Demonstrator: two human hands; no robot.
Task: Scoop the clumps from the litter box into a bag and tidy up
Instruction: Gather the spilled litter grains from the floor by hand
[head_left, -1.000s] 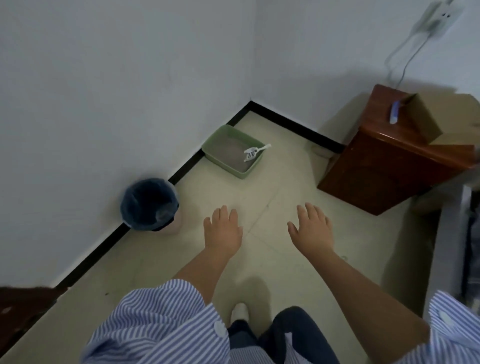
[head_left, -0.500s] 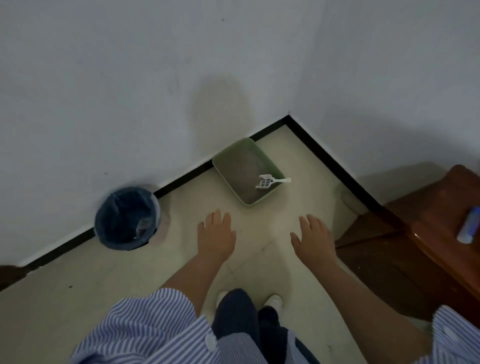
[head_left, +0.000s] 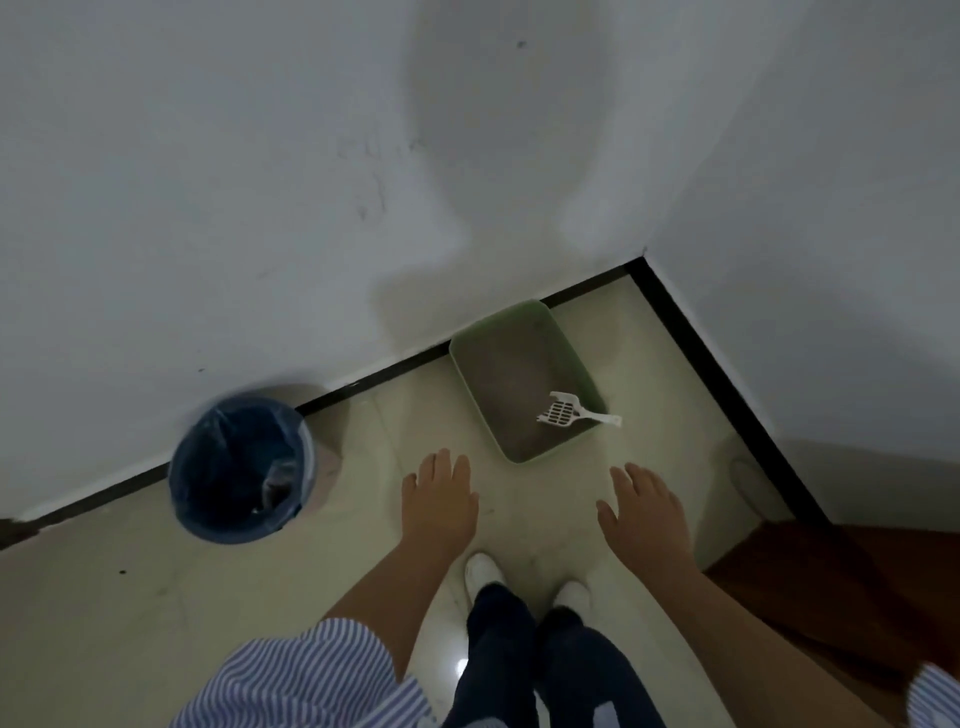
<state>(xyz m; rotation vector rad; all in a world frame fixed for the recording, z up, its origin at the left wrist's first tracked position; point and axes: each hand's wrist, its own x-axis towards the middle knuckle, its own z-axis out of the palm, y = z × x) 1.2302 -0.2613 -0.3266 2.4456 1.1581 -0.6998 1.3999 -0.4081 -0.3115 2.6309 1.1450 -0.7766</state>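
Just beyond both flat, empty hands, the litter box with scoop.

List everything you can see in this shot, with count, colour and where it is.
litter box: one, green, on the floor by the wall near the corner
scoop: one, white, lying in the box, handle over its right rim
bin: one, lined with a blue bag, on the floor by the wall, left
cabinet: one, brown wood, lower right
shoes: two, white, on the floor
left hand: open, empty, above the floor
right hand: open, empty, above the floor
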